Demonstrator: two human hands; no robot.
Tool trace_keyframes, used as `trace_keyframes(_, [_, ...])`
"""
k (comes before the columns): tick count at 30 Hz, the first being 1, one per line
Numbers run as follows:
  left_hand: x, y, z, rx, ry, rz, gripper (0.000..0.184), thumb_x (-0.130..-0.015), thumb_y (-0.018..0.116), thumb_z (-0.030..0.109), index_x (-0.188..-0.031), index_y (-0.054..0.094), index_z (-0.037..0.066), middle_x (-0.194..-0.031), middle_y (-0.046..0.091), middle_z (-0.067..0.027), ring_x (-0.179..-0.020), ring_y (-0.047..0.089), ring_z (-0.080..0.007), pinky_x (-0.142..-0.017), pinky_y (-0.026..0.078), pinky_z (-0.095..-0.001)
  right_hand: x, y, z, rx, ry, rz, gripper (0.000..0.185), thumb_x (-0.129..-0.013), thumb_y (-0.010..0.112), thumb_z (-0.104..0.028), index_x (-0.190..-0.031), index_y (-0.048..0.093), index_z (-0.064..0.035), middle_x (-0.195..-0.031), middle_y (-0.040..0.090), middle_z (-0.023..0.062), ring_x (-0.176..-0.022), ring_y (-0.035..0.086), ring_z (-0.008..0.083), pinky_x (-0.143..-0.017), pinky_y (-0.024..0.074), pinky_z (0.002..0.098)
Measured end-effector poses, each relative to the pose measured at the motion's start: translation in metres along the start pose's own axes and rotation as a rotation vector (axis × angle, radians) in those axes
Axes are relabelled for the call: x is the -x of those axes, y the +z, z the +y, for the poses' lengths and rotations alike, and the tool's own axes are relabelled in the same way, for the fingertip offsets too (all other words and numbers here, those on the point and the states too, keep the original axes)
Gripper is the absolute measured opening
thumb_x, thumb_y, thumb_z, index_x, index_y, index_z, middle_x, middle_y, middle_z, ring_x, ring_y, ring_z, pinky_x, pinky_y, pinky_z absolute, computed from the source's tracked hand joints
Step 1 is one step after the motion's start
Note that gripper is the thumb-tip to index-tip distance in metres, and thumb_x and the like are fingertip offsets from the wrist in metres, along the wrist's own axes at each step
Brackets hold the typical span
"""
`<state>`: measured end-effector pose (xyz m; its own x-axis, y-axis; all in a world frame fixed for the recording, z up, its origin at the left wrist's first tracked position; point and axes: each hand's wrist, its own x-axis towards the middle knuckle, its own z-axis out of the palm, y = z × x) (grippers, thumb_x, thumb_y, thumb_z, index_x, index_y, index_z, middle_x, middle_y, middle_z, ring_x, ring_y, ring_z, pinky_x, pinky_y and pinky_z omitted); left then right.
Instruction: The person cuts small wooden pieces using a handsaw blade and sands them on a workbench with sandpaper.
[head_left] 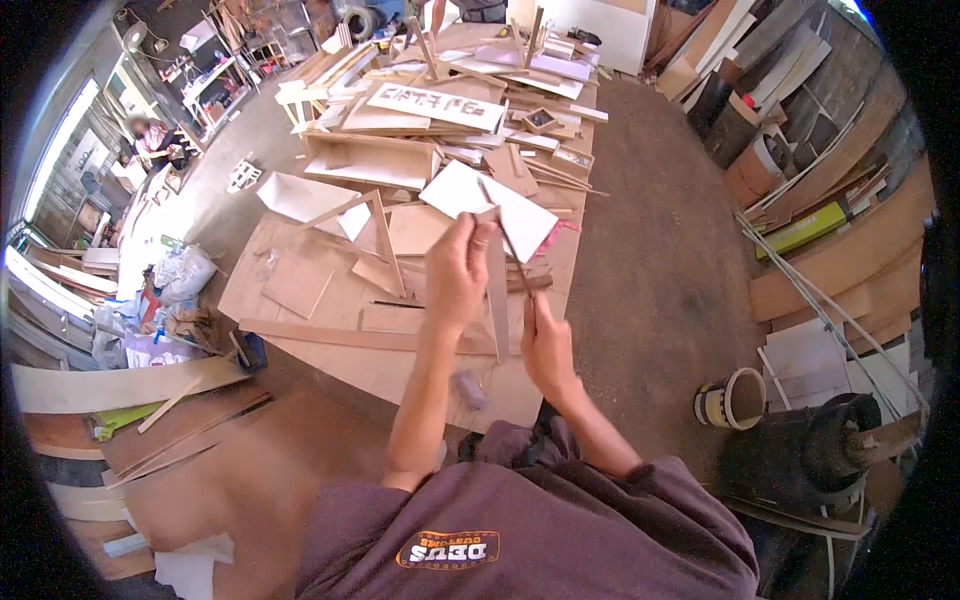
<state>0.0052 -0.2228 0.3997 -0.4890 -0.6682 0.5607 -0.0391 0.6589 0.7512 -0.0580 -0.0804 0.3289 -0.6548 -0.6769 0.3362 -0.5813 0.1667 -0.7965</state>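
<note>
My left hand [462, 265] is closed, its thumb and fingers pinching the top of a flat, pale wooden strip [498, 310] that slants down over the workbench [400, 372]. My right hand [547, 345] is wrapped round the lower end of a long, thin, dark tool that looks like a file [512, 248]. The file's blade crosses close to the strip's top end; whether they touch I cannot tell. Beyond both hands lies a white rectangular board [490, 208]. A triangular wooden frame [382, 240] is left of my left hand.
Wooden boxes, boards and offcuts [370, 160] pile up across the bench, with a lettered white board [437, 105] among them. A bucket [733, 399] and dark drum [810, 455] stand at right. Plastic bags [183, 270] lie at left. Another person [155, 140] is at far left.
</note>
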Motion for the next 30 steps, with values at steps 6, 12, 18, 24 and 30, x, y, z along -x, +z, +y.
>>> trace_keyframes(6, [0.014,0.002,0.012,0.077,-0.006,-0.019,0.028,-0.100,0.055,0.023,-0.086,0.050,-0.001,-0.073,0.057,-0.0199,-0.062,0.053,-0.0391,-0.056,0.042,-0.0407,-0.042,-0.015,-0.044,0.039,-0.086,-0.003,0.013,-0.100,0.049,-0.012,-0.097,0.050,0.0002,-0.070,0.055,0.0286,-0.064,0.059,0.0459,-0.051,0.0432,0.0460])
trace_keyframes(12, [0.005,-0.017,0.003,0.060,-0.162,-0.013,0.028,-0.100,0.055,0.022,-0.086,0.049,-0.001,-0.072,0.054,-0.0196,-0.064,0.053,-0.0375,-0.058,0.043,-0.0406,0.024,0.015,0.023,0.103,-0.046,-0.006,0.016,-0.100,0.050,-0.014,-0.096,0.050,0.0017,-0.070,0.055,0.0289,-0.062,0.059,0.0466,-0.050,0.0424,0.0474])
trace_keyframes(18, [0.018,0.007,0.019,0.051,0.023,-0.019,0.026,-0.099,0.055,0.021,-0.085,0.051,-0.001,-0.071,0.056,-0.0188,-0.066,0.057,-0.0396,-0.058,0.044,-0.0427,-0.048,-0.015,-0.047,-0.026,-0.163,0.044,0.013,-0.100,0.050,-0.011,-0.101,0.050,0.0022,-0.068,0.053,0.0295,-0.063,0.055,0.0490,-0.049,0.0415,0.0447])
trace_keyframes(24, [0.025,0.013,0.028,0.037,0.051,-0.035,0.020,-0.095,0.059,0.016,-0.085,0.052,0.000,-0.073,0.057,-0.0173,-0.069,0.056,-0.0387,-0.060,0.043,-0.0447,-0.017,-0.019,-0.034,-0.069,-0.133,0.109,0.011,-0.100,0.048,-0.008,-0.101,0.049,0.0027,-0.065,0.053,0.0282,-0.059,0.057,0.0466,-0.047,0.0403,0.0430])
trace_keyframes(30, [0.020,0.022,0.027,-0.003,0.052,0.015,0.022,-0.097,0.058,0.019,-0.085,0.053,0.000,-0.076,0.059,-0.0183,-0.071,0.058,-0.0392,-0.061,0.044,-0.0445,-0.032,-0.018,-0.028,-0.044,-0.099,0.104,0.012,-0.102,0.046,-0.009,-0.100,0.048,0.0022,-0.065,0.052,0.0288,-0.059,0.056,0.0467,-0.048,0.0409,0.0434])
